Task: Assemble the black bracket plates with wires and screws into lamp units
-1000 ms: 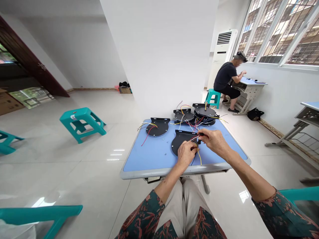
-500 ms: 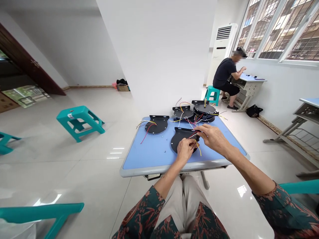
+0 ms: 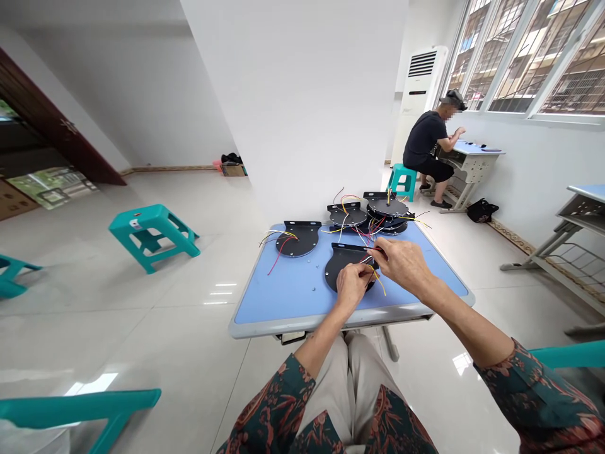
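Blue desk (image 3: 274,302), glossy tiled floor (image 3: 189,353)
Left hand (image 3: 352,284) pinches thin wires (image 3: 380,285) over a rounded black plate (image 3: 333,268); right hand (image 3: 401,263) alongside, its grip I can't tell.

A classroom-like room with light assembly work in it: wired black plates (image 3: 302,243) lie beneath, beyond and left of the fingers (image 3: 363,270) on a blue-topped bench (image 3: 269,296); matching school-style desks (image 3: 478,165) stand to the fingers' right, plastic stools (image 3: 146,218) on either side, barred windows (image 3: 517,69) and a floor-standing air conditioner (image 3: 420,93) beyond, rightward.
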